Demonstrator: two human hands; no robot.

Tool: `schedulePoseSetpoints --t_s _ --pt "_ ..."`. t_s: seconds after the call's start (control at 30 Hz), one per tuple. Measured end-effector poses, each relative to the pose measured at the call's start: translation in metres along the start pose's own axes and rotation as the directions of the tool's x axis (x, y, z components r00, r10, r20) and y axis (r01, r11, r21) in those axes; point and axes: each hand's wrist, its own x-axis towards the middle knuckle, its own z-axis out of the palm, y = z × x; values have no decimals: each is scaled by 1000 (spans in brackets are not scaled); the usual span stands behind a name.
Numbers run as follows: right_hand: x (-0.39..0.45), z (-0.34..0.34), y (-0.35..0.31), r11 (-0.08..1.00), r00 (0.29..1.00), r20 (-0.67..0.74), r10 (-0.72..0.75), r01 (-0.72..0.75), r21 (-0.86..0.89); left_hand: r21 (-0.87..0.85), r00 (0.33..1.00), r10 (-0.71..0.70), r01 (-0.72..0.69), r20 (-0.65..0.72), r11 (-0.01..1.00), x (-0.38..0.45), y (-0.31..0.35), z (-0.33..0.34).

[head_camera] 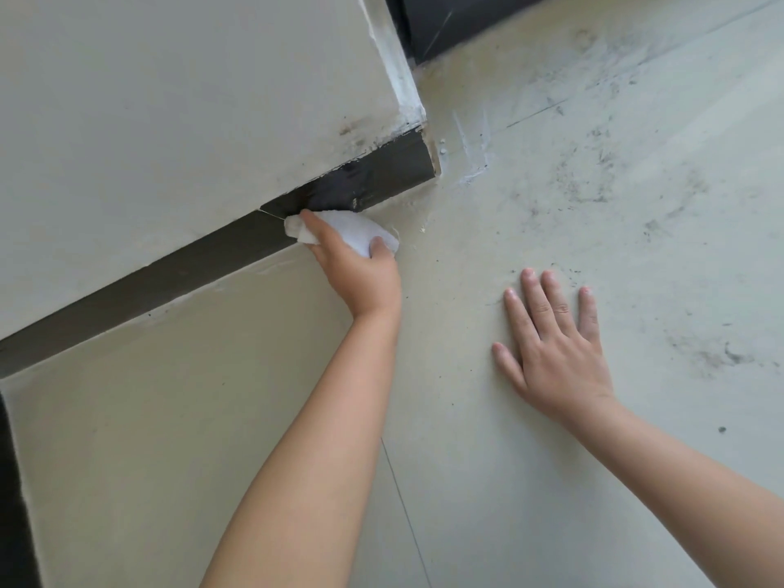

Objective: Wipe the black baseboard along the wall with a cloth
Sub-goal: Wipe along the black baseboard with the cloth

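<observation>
Against the black baseboard (169, 269), which runs from lower left to the wall corner at upper right, the left hand (360, 269) grips a white cloth (352, 231), seemingly touching it. Flat on the floor (636, 163), the right hand (555, 350) lies farther off, fingers spread, holding nothing.

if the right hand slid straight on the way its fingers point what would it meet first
The right hand lies flat on the floor, fingers pointing up the picture. Straight on there is only bare, smudged floor; the dark strip at the far wall would probably come first, though depth is unclear.
</observation>
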Motion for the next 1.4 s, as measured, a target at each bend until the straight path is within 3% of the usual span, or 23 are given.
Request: schedulePoseSetpoints --t_s 0.3,0.53,0.67,0.87,1.17,1.4 --pt "1 -2 -2 1000 1000 -9 5 -5 -7 -160 993 -1 20 116 987 -25 28 42" --pt "1 -3 -1 999 1000 15 5 -5 -34 -139 998 -63 62 -2 988 -7 7 23" --pt "1 -2 -1 1000 1000 8 7 -7 -23 -136 996 -86 90 33 987 -9 13 28" --pt "1 -3 -3 1000 1000 4 7 -7 -13 -193 994 -33 54 109 980 -25 34 41" --pt "1 -2 -3 1000 1000 15 7 -7 -22 -303 999 38 -33 10 952 -34 55 27" --pt "1 -3 -2 1000 1000 3 -3 3 -10 -269 950 -301 270 -82 925 20 4 -17"
